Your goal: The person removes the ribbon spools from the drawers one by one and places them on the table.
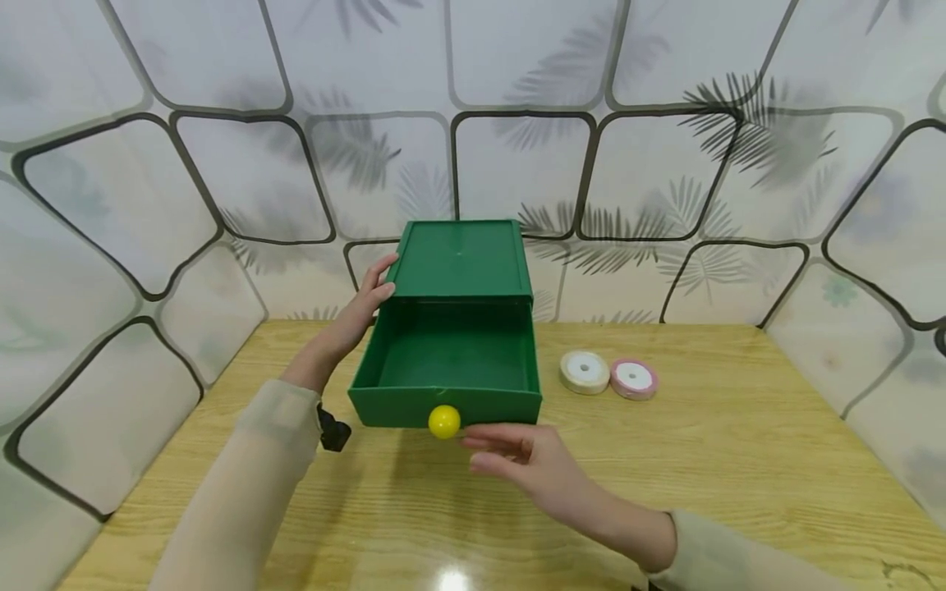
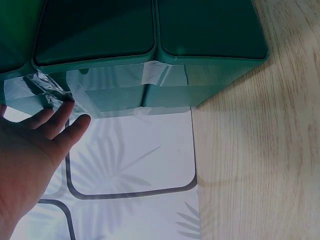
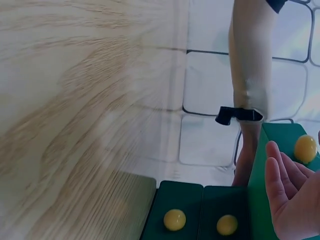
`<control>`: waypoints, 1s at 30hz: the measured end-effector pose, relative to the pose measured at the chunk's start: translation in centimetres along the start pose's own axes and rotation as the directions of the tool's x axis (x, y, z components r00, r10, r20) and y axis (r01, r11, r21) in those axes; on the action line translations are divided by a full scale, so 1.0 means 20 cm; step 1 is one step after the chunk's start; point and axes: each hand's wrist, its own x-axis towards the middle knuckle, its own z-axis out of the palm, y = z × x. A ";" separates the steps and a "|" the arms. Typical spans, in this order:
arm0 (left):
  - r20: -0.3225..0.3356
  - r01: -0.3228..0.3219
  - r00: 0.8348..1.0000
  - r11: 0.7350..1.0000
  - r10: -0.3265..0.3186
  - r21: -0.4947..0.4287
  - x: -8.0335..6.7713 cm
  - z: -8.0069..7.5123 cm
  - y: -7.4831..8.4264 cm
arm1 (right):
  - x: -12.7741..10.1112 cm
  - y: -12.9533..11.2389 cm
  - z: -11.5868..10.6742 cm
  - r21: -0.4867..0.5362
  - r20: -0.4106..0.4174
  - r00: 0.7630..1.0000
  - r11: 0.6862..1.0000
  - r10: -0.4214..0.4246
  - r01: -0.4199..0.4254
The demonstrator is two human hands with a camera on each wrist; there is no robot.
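A green drawer cabinet [image 1: 461, 258] stands against the back of the table. Its top drawer [image 1: 392, 408] is pulled out toward me, its inside [image 1: 458, 349] bare. A round yellow knob [image 1: 444, 422] sits on the drawer front. My left hand [image 1: 357, 312] rests against the cabinet's upper left side, fingers extended; in the left wrist view its fingertips [image 2: 82, 121] lie at the taped green side. Just right of the knob, my right hand [image 1: 543, 474] is at the drawer front's lower edge, its fingers fairly straight. In the right wrist view those fingers [image 3: 274, 175] overlap the drawer.
Two ribbon rolls lie right of the cabinet, one cream [image 1: 584, 373] and one pink [image 1: 633, 378]. Below the open drawer, two closed drawers show yellow knobs [image 3: 174, 220] in the right wrist view. A patterned white wall covering [image 1: 517, 172] rises behind the wooden table [image 1: 709, 460].
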 end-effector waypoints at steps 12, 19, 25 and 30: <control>-0.005 0.005 1.000 1.000 -0.005 -0.009 0.00 0.00 0.01 | 0.06 -0.03 0.11 -0.041 -0.070 0.996 0.997 0.057 -0.060; -0.003 -0.003 1.000 1.000 0.003 -0.007 0.00 0.00 0.02 | 0.09 -0.04 0.18 0.038 -0.082 0.993 0.996 0.082 -0.079; 0.002 0.008 1.000 1.000 -0.008 -0.008 0.00 0.00 0.01 | 0.11 -0.04 0.24 0.150 -0.141 0.982 0.983 0.124 -0.103; -0.001 0.006 1.000 1.000 -0.006 -0.002 -0.01 0.00 0.01 | 0.12 -0.04 0.26 0.193 -0.166 0.980 0.978 0.109 -0.076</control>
